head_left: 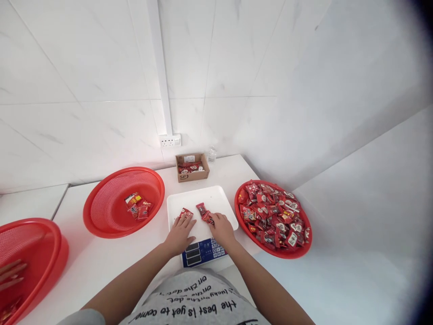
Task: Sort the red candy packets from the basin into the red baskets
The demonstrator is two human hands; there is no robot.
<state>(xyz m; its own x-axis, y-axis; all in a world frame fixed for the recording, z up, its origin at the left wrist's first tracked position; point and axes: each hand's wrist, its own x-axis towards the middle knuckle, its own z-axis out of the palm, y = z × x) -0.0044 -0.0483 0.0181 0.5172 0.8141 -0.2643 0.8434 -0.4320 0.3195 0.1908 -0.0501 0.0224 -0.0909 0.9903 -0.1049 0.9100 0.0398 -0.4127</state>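
Left hand, right hand palm-down

We see a white bench carrying a scale at 6 o'clock, 1 red basket at 9 o'clock, another red basket at the far-left edge, a red tray of packets at 3 o'clock, and a cardboard box and a small jar at 12 o'clock.

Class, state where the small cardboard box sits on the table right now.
In the head view the cardboard box sits at the table's back edge by the wall, behind the white scale tray, below the wall socket.
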